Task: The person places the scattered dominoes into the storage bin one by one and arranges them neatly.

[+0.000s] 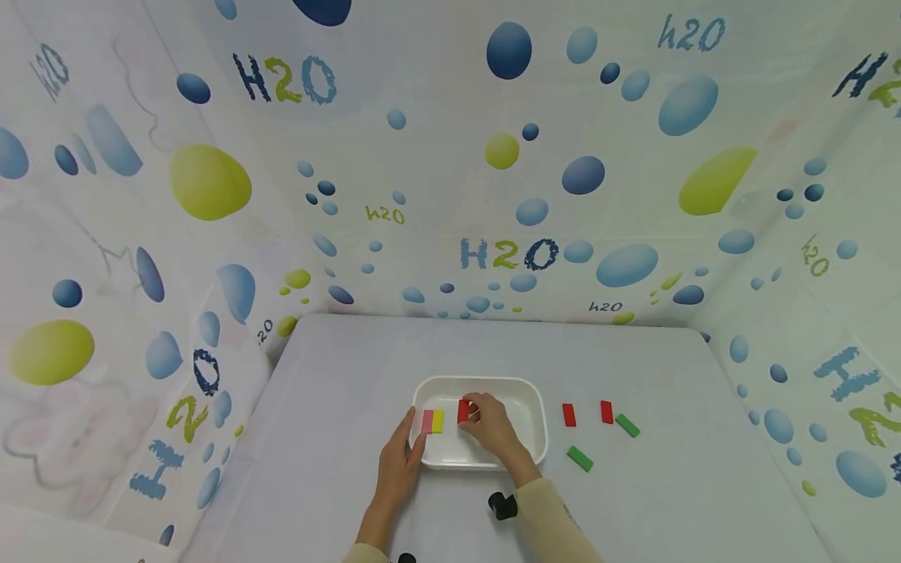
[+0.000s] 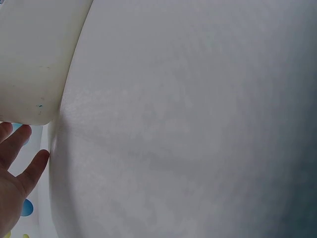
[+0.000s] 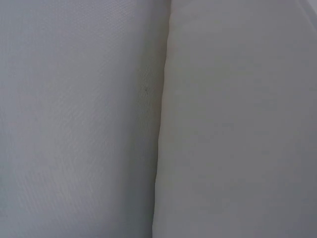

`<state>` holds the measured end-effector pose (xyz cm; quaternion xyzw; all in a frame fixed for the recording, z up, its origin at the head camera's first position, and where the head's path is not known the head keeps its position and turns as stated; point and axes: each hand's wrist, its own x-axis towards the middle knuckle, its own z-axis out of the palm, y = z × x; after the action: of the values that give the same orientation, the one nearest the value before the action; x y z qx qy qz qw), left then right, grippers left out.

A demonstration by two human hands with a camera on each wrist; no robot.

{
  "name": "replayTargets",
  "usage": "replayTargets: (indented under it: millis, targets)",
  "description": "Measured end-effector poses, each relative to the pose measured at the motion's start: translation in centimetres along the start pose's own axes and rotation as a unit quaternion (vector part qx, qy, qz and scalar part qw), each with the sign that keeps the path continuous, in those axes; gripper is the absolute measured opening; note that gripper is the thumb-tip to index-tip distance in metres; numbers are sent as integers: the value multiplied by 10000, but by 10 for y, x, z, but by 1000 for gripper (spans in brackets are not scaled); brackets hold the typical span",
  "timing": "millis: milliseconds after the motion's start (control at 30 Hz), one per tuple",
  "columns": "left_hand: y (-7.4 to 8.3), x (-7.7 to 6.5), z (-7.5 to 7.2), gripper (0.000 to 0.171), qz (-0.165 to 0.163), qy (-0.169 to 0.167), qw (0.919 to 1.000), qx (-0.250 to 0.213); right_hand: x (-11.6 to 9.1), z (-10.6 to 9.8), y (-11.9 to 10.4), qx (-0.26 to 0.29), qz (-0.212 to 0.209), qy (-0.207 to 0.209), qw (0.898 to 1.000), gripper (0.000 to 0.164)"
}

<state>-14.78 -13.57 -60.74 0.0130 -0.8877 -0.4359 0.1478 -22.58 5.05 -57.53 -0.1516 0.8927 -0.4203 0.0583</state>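
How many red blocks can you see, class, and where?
3: one red block, pinched by the right hand at the tray; a second block and a third block on the table, to the tray's right. The hand may hide more.

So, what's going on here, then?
Someone's right hand pinches a red block within a white tray, while the left hand touches the tray's left end. A pink block and a yellow block lie side by side in the tray, left of the red one. On the table, to the tray's right, lie two more red blocks and two green blocks.
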Motion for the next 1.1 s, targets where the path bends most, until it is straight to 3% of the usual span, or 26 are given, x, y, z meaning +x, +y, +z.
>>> replayTargets:
  millis: [700, 1100]
  targets:
    - [-3, 1, 1, 51, 310, 266, 9991, 80, 9, 20, -1, -692, -289, -110, 9971, 37]
    - [-2, 0, 1, 52, 323, 282, 9990, 114, 12, 27, -7, -849, 193, -292, 9958, 37]
